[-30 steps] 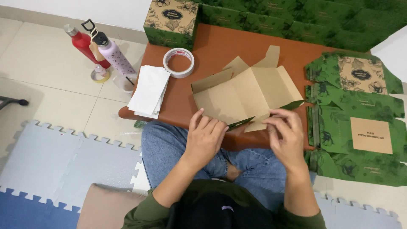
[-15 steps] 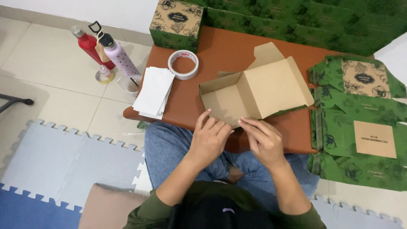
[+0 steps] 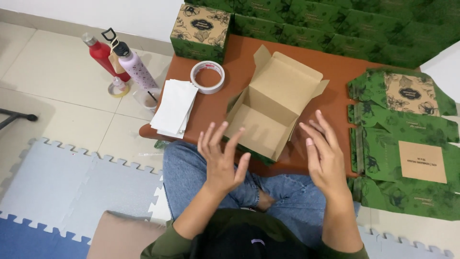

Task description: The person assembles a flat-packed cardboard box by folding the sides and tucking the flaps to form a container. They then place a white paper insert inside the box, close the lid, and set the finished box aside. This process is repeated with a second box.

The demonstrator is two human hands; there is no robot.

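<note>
Left hand (image 3: 221, 160) at 7 o'clock of box, fingers spread, empty. Right hand (image 3: 327, 154) at 4 o'clock, fingers spread, touching nothing. Between and just beyond them: half-folded brown cardboard box with green printed outside (image 3: 273, 108), open, flaps up, on smooth reddish-brown table (image 3: 335, 76). At 9 o'clock: white paper stack (image 3: 175, 108), tape roll (image 3: 207, 76). At 3 o'clock: flat green cartons (image 3: 407, 139), partly cut off.

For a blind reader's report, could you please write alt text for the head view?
Both open hands, left hand and right hand, hover apart from a half-folded brown cardboard box on a low reddish table, flanked by a tape roll and flat green boxes.
</note>
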